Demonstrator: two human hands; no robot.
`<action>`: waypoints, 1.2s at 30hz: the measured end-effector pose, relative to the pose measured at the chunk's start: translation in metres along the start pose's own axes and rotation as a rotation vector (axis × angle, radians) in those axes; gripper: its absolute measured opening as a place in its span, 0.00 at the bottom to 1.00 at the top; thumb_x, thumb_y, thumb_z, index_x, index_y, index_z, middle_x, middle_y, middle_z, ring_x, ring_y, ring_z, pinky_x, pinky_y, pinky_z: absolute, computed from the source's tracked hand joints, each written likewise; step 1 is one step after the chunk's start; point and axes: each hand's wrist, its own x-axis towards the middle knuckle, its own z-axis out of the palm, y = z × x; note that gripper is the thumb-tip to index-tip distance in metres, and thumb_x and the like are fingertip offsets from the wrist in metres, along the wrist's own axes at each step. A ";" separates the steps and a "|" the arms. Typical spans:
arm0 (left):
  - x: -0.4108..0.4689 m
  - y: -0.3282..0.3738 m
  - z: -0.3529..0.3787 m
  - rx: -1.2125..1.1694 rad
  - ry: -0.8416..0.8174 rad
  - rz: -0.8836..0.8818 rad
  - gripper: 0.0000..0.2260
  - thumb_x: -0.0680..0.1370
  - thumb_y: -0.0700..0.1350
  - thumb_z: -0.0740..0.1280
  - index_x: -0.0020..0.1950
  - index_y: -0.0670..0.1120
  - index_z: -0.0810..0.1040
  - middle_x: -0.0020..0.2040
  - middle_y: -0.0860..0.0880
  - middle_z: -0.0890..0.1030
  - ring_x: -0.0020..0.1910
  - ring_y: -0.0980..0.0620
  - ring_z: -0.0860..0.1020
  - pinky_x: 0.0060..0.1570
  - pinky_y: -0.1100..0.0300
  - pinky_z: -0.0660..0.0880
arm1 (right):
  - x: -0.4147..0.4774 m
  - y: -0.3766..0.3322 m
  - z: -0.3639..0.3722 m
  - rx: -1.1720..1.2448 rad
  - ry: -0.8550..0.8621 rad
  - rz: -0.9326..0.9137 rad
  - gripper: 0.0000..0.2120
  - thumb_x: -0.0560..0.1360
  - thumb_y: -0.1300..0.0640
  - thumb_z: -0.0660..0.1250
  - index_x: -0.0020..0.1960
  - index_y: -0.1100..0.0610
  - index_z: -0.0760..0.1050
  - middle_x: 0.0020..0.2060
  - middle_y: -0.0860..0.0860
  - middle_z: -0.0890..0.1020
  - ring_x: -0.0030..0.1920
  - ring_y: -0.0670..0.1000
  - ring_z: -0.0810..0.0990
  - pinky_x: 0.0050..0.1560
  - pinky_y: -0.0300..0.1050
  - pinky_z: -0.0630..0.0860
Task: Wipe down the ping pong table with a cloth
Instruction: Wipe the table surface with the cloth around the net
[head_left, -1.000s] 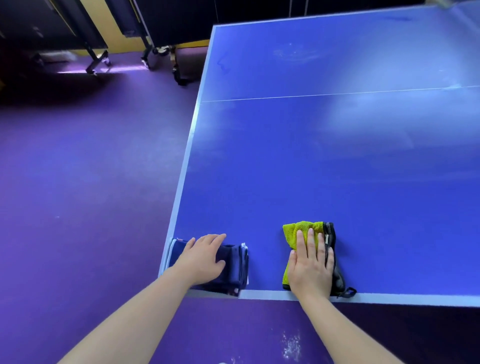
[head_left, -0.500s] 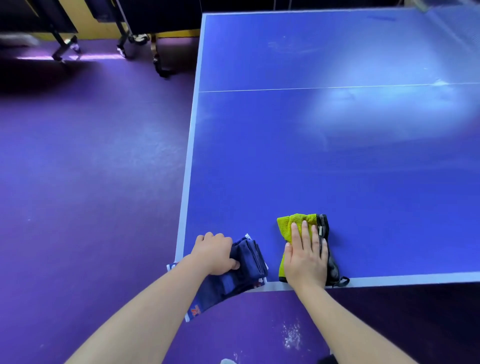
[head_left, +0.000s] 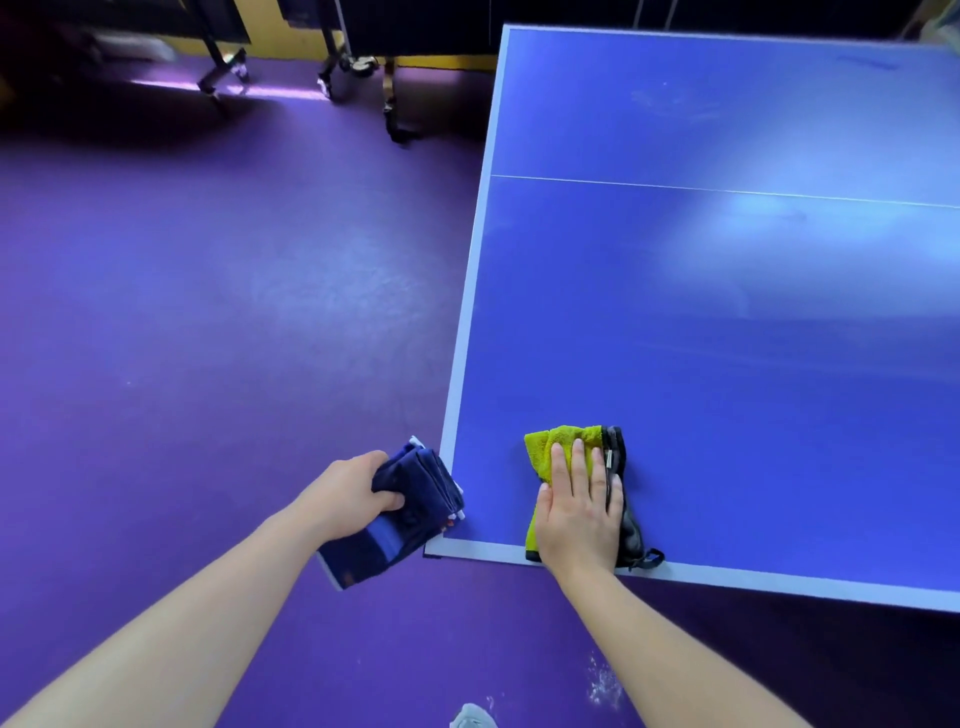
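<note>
So the left hand (head_left: 353, 493) grips a blue cloth (head_left: 415, 483) off the corner of the table (head_left: 727, 364), right hand (head_left: 576, 514) flat on the yellow cloth (head_left: 545, 447). A sloppy swipe could shove that black pouch (head_left: 631, 535) over the near edge.

Purple floor (head_left: 208, 338), wheeled dark furniture legs (head_left: 340, 62) behind
</note>
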 end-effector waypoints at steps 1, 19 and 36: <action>-0.003 -0.010 -0.004 -0.004 0.012 -0.013 0.09 0.77 0.53 0.70 0.48 0.52 0.72 0.45 0.52 0.80 0.44 0.51 0.78 0.47 0.52 0.77 | -0.002 -0.010 0.002 0.006 -0.003 -0.011 0.27 0.80 0.48 0.50 0.78 0.51 0.65 0.78 0.52 0.64 0.78 0.56 0.61 0.75 0.62 0.57; -0.047 -0.091 -0.019 -0.075 0.176 -0.197 0.08 0.77 0.54 0.69 0.50 0.54 0.73 0.44 0.51 0.81 0.42 0.50 0.79 0.46 0.48 0.79 | -0.027 -0.143 0.035 0.049 -0.111 -0.191 0.27 0.80 0.49 0.53 0.79 0.49 0.61 0.80 0.52 0.59 0.80 0.57 0.54 0.76 0.64 0.54; -0.050 0.035 -0.012 0.144 -0.005 0.061 0.17 0.80 0.52 0.64 0.64 0.69 0.67 0.53 0.60 0.80 0.51 0.52 0.78 0.53 0.47 0.77 | -0.006 -0.008 0.004 0.100 -0.063 -0.102 0.27 0.80 0.49 0.49 0.78 0.47 0.62 0.79 0.49 0.62 0.79 0.52 0.59 0.76 0.56 0.56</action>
